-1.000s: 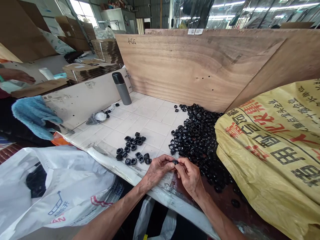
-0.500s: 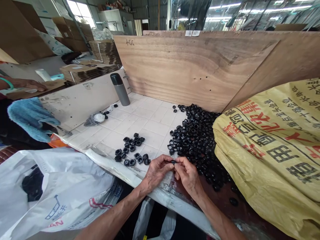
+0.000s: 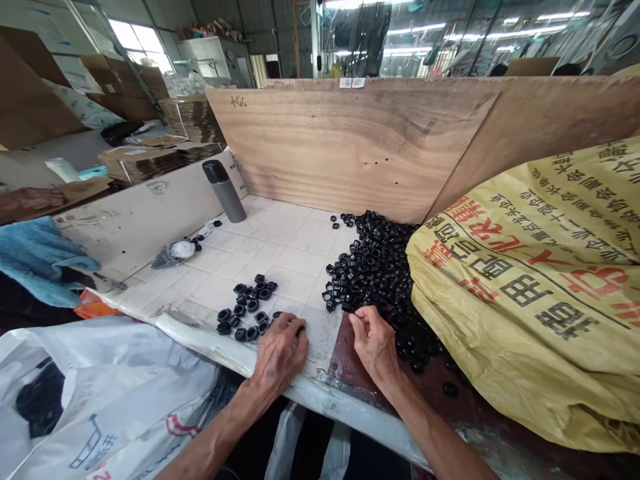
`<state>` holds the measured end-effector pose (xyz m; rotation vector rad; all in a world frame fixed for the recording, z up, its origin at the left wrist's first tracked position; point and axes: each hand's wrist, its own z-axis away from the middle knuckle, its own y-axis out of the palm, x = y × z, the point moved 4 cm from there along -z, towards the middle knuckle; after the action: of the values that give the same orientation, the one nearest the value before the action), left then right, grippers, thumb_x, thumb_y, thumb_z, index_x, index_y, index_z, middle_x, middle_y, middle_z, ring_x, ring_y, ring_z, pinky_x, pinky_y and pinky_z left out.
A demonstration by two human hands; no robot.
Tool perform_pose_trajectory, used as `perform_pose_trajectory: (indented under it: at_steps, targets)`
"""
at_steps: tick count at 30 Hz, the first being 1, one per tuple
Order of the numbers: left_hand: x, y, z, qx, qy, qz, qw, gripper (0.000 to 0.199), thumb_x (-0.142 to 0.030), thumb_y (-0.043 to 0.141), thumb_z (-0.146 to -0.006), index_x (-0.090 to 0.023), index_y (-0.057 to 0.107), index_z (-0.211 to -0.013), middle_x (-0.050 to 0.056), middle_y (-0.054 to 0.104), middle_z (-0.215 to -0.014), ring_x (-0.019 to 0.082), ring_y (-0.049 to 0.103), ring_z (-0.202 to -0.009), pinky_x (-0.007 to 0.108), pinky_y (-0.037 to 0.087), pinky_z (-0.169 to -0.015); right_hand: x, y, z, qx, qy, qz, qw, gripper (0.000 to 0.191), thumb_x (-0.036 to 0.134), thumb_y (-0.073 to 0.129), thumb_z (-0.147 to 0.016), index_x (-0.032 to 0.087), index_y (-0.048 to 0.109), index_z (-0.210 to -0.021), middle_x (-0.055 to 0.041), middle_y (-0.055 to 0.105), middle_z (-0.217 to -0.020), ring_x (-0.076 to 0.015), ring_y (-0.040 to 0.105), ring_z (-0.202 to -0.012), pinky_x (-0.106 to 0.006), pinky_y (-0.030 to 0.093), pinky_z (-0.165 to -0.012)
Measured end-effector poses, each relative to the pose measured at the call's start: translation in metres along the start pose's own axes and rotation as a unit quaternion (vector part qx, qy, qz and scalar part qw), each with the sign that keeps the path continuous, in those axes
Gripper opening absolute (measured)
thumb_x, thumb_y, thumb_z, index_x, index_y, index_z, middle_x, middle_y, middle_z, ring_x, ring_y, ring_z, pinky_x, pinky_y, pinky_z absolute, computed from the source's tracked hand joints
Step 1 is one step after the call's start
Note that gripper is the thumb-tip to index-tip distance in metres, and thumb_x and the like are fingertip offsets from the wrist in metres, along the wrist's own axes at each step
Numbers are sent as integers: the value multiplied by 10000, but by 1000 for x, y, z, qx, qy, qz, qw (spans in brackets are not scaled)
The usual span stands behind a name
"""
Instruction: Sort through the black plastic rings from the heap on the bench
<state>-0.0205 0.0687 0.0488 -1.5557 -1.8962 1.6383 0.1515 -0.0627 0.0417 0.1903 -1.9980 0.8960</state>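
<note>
My left hand (image 3: 283,350) rests low over the white tabletop, its fingers curled around a small black plastic nut (image 3: 301,329) that shows by the thumb. Right beside it lies a small group of similar black nuts (image 3: 253,305), partly covered by the fingers. My right hand (image 3: 375,343) is at the front edge of the large heap of black plastic nuts (image 3: 373,257). Its thumb and index finger are pinched together, and whatever may be between them is hidden.
A yellow woven sack (image 3: 525,287) borders the heap on the right. A grey flask (image 3: 227,193) and a small clear bag (image 3: 173,253) stand left. A wooden board (image 3: 345,147) closes the back. A white bag (image 3: 120,393) hangs front left; another person's hand (image 3: 35,199) is far left.
My hands were together, holding a small black piece between them. Now they are apart: the left has moved left to the small group, the right stays by the heap. The view has shifted slightly.
</note>
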Motion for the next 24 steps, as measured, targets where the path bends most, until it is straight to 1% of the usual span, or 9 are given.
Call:
perform_pose_trajectory:
  at_steps: [2, 4, 6, 8, 12, 13, 16, 20, 24]
  targets:
    - [2, -4, 1, -65, -8, -86, 994, 277, -166, 561, -882, -193, 652, -1142, 120, 637, -1055, 280, 637, -952, 401, 537, -829, -3, -2, 1, -34, -31, 89, 995, 90, 274, 531, -921, 193, 571, -922, -55, 633, -812, -201, 617, -716, -301, 466, -681]
    - [-6, 1, -2, -88, 3, -88, 992, 313, -194, 568, -897, -192, 625, -1204, 122, 632, -1068, 278, 632, -959, 397, 532, -838, -3, 0, 1, -24, -42, 164, 985, 125, 219, 554, -891, 177, 580, -1006, -75, 642, -889, -209, 627, -745, -301, 467, -677]
    - [-19, 15, -12, -64, 24, -26, 997, 324, -233, 580, -910, -204, 605, -1232, 104, 630, -1074, 236, 643, -906, 350, 542, -805, -3, 4, 2, 2, -47, 227, 973, 150, 191, 559, -888, 183, 596, -1033, -80, 640, -941, -206, 632, -744, -292, 454, -645]
    - [-29, 31, -27, -29, 24, 34, 999, 368, -267, 595, -911, -209, 580, -1274, 97, 630, -1112, 214, 654, -891, 321, 550, -780, -1, 5, 2, 22, -53, 263, 963, 88, 186, 544, -909, 202, 607, -969, -65, 630, -930, -195, 628, -715, -281, 430, -605]
    - [-28, 48, -52, 0, -38, 103, 994, 248, -208, 577, -908, -204, 665, -1139, 53, 692, -945, 196, 671, -831, 319, 539, -787, -4, 5, 3, 32, -51, 246, 967, 58, 176, 551, -906, 214, 554, -863, -36, 619, -867, -186, 629, -714, -275, 431, -620]
    - [-24, 49, -54, 7, -64, 124, 990, 221, -211, 585, -902, -200, 685, -1098, 41, 700, -890, 187, 671, -787, 317, 537, -777, -5, 4, 3, 23, -39, 237, 970, 46, 171, 567, -891, 212, 545, -896, -34, 625, -859, -192, 633, -723, -278, 437, -629]
    - [-17, 42, -48, 43, -105, 167, 979, 189, -274, 619, -885, -195, 715, -1028, 29, 707, -826, 181, 668, -736, 321, 537, -753, -8, 1, 3, 3, -9, 240, 971, 190, 166, 602, -857, 195, 525, -1028, -55, 648, -920, -214, 647, -768, -292, 452, -644]
    - [-17, 26, -30, 54, -86, 172, 980, 305, -301, 631, -868, -192, 651, -1153, 41, 656, -928, 160, 641, -699, 313, 549, -709, -3, 1, 4, 29, -21, 266, 963, 114, 164, 604, -853, 208, 537, -934, -64, 616, -940, -214, 637, -771, -291, 455, -627]
    - [-16, 29, -24, 52, -58, 148, 986, 390, -250, 658, -831, -194, 570, -1207, 20, 606, -924, 157, 628, -702, 310, 559, -713, 1, 2, 4, 54, -66, 226, 970, 79, 189, 604, -858, 215, 535, -886, -58, 598, -926, -208, 631, -784, -289, 475, -654]
